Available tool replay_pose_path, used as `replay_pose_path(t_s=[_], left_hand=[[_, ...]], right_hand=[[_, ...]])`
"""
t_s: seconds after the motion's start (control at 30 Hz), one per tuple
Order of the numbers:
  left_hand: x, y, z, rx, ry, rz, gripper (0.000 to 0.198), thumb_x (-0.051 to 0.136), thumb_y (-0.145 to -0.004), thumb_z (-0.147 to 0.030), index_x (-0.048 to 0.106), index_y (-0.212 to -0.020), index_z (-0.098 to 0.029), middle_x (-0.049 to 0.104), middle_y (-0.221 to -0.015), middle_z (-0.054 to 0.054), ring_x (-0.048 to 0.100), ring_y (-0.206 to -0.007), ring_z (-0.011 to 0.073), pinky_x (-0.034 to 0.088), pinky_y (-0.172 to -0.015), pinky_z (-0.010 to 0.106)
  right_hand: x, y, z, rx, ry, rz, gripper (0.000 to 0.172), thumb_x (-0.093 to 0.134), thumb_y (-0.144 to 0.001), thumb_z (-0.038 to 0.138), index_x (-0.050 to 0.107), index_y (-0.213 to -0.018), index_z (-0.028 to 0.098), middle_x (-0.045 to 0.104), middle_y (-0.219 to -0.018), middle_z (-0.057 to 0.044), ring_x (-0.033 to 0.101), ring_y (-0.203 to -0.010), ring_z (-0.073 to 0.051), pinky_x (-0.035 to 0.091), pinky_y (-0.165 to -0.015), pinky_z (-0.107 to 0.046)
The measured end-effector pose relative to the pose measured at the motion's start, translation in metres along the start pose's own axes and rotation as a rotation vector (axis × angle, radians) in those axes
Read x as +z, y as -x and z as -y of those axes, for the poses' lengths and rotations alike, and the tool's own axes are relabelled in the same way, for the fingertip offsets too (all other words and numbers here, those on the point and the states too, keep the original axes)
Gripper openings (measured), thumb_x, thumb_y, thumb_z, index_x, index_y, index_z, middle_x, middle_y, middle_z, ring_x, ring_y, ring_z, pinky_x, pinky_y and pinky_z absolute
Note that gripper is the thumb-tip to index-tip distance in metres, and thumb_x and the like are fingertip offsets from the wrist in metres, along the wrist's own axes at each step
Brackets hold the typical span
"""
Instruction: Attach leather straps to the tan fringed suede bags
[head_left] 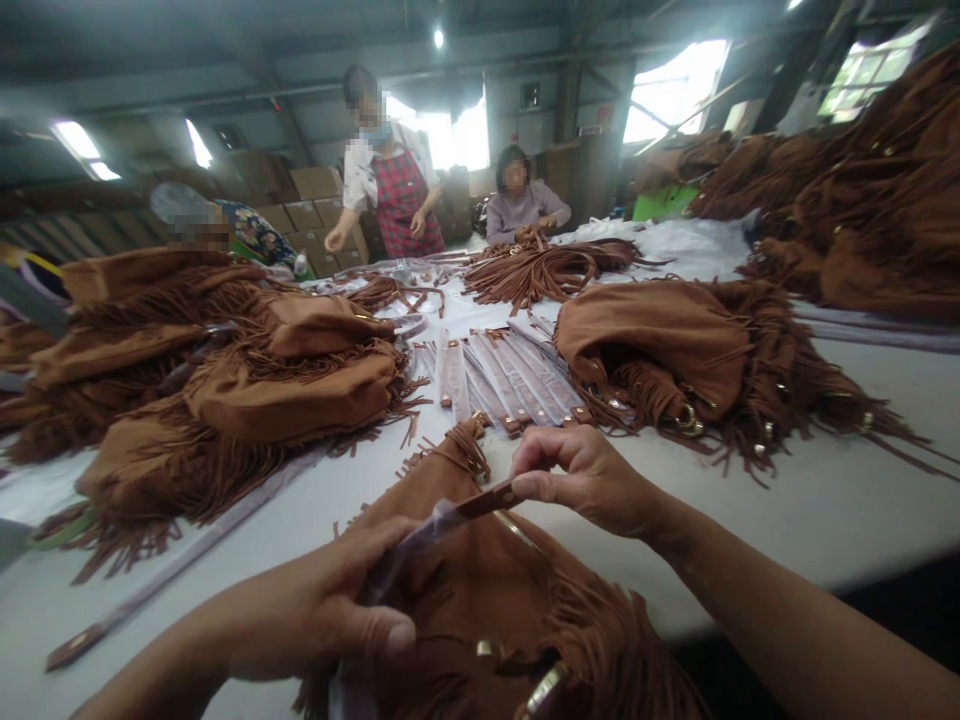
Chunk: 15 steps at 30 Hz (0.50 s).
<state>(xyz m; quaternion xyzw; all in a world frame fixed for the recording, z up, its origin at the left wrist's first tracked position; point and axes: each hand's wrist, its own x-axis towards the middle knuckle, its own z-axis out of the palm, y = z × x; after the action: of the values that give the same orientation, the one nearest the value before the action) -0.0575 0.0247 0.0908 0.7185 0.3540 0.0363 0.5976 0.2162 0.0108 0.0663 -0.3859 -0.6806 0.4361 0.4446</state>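
A brown fringed bag (480,570) lies on the table in front of me, with a gold zip and gold metal fittings. Above it stretches a brown strap (484,499), partly covered in clear plastic wrap. My right hand (574,475) pinches the bare end of this strap between thumb and fingers. Farther down its wrapped length, my left hand (337,600) curls around the strap, thumb apart on the near side; some of its fingers are hidden. Just beyond the bag lies a row of plastic-wrapped straps (510,375).
Fringed brown bags are piled at left (292,400) and right (660,330). A long wrapped strap (202,540) lies on the white table (787,500). Loose brown straps (547,265) lie farther back. Two people (409,200) (525,205) are across the table, another person (259,235) behind the left pile.
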Motion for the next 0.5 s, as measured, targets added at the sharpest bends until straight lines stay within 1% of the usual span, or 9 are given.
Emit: replay_pose_path(t_s=[0.07,0.13,0.17,0.2,0.27,0.33,0.37,0.43,0.5], left_hand=[[-0.006,0.001,-0.007,-0.012,0.115,-0.122,0.054,0.066,-0.075,-0.042,0.05,-0.123,-0.023,0.058,-0.11,0.005,0.05,-0.104,0.0248,0.04,-0.087,0.028],[-0.009,-0.005,-0.017,0.01,0.18,-0.213,0.052,0.06,-0.08,-0.044,0.049,-0.125,-0.021,0.06,-0.111,0.007,0.051,-0.108,0.0251,0.04,-0.089,0.029],[-0.009,-0.01,-0.022,0.039,0.176,-0.204,0.046,0.057,-0.082,-0.044,0.053,-0.121,-0.02,0.061,-0.108,0.008,0.052,-0.105,0.024,0.04,-0.088,0.029],[-0.008,-0.015,-0.026,0.07,0.163,-0.144,0.039,0.053,-0.085,-0.044,0.057,-0.114,-0.018,0.063,-0.103,0.008,0.054,-0.1,0.0226,0.04,-0.086,0.028],[-0.004,-0.025,-0.03,0.099,0.154,0.043,0.034,0.047,-0.089,-0.042,0.061,-0.105,-0.015,0.063,-0.087,0.007,0.056,-0.085,0.0186,0.042,-0.078,0.027],[-0.001,-0.033,-0.028,0.074,0.185,0.133,0.038,0.041,-0.09,-0.044,0.06,-0.101,-0.014,0.055,-0.068,0.002,0.05,-0.062,0.0124,0.039,-0.059,0.022],[0.0,-0.035,-0.024,0.051,0.196,0.114,0.04,0.04,-0.09,-0.047,0.059,-0.101,-0.013,0.048,-0.061,-0.001,0.042,-0.054,0.0098,0.033,-0.051,0.02],[-0.004,-0.039,-0.011,0.039,0.142,-0.053,0.042,0.04,-0.088,-0.052,0.057,-0.095,-0.014,0.036,-0.057,-0.005,0.03,-0.048,0.0078,0.023,-0.044,0.019],[-0.014,-0.043,0.007,0.042,-0.051,-0.272,0.039,0.04,-0.087,-0.053,0.055,-0.084,-0.016,0.037,-0.059,-0.004,0.032,-0.051,0.0093,0.026,-0.047,0.02]], right_hand=[[0.005,0.0,0.007,-0.125,0.124,0.038,0.013,0.067,-0.077,0.023,0.064,-0.073,0.011,0.055,-0.068,-0.001,0.048,-0.063,-0.01,0.039,-0.058,-0.023],[0.011,-0.003,0.016,-0.252,0.187,0.067,0.009,0.065,-0.079,0.02,0.064,-0.075,0.012,0.055,-0.07,-0.002,0.05,-0.067,-0.011,0.04,-0.063,-0.024],[0.013,-0.005,0.02,-0.294,0.198,0.069,0.008,0.064,-0.079,0.019,0.063,-0.076,0.012,0.055,-0.071,-0.002,0.05,-0.067,-0.011,0.041,-0.063,-0.024],[0.015,-0.008,0.023,-0.319,0.201,0.06,0.007,0.064,-0.08,0.019,0.063,-0.077,0.012,0.055,-0.072,-0.002,0.05,-0.067,-0.011,0.041,-0.063,-0.024],[0.018,-0.013,0.027,-0.326,0.196,0.028,0.008,0.062,-0.081,0.02,0.061,-0.079,0.013,0.055,-0.073,-0.002,0.05,-0.066,-0.01,0.041,-0.061,-0.023],[0.017,-0.017,0.024,-0.318,0.19,0.014,0.008,0.061,-0.082,0.021,0.061,-0.08,0.013,0.055,-0.075,-0.002,0.051,-0.067,-0.011,0.042,-0.062,-0.023],[0.016,-0.017,0.02,-0.3,0.197,0.009,0.009,0.06,-0.083,0.022,0.061,-0.082,0.014,0.055,-0.077,-0.002,0.052,-0.069,-0.011,0.043,-0.065,-0.024],[0.014,-0.013,0.006,-0.183,0.253,-0.022,0.013,0.057,-0.084,0.025,0.061,-0.09,0.014,0.057,-0.085,-0.004,0.054,-0.075,-0.013,0.044,-0.069,-0.026],[0.012,-0.004,-0.011,0.059,0.372,-0.036,0.024,0.056,-0.083,0.03,0.058,-0.102,0.015,0.057,-0.096,-0.007,0.055,-0.082,-0.016,0.044,-0.073,-0.029]])
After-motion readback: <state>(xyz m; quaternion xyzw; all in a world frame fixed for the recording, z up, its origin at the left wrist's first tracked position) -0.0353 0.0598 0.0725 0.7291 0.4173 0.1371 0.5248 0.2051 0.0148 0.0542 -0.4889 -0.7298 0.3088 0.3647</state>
